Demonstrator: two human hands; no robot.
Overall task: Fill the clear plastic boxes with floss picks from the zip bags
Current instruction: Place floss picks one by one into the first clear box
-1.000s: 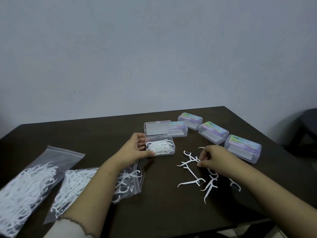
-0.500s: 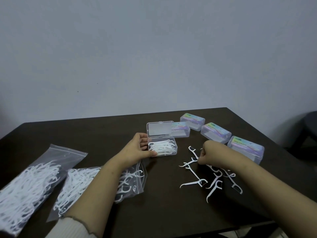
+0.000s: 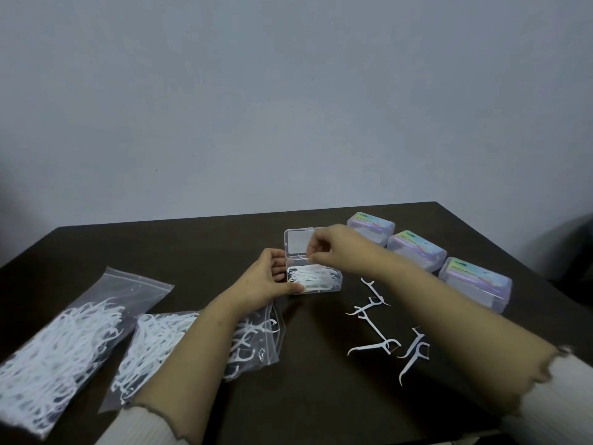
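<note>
An open clear plastic box [image 3: 333, 285] sits mid-table with its lid upright and white floss picks lying inside. My left hand [image 3: 268, 277] grips its left side, thumb at the front edge. My right hand [image 3: 330, 248] hovers just over the box and pinches a floss pick [image 3: 303, 257] at its fingertips. Several loose floss picks [image 3: 375, 319] lie on the dark table to the right of the box. Two zip bags of picks lie at the left: a near bag [image 3: 167, 342] partly under my left forearm and a far-left bag [image 3: 64, 345].
Three shut clear boxes with colourful labels stand in a row at the right: back [image 3: 370, 227], middle [image 3: 416, 250], front [image 3: 475, 284]. The table's [image 3: 321, 396] front edge runs near the bottom of view, and a grey wall rises behind it.
My right hand left the loose picks on the table, lifted and moved left to above the open box, carrying a pick. My left hand stayed on the box.
</note>
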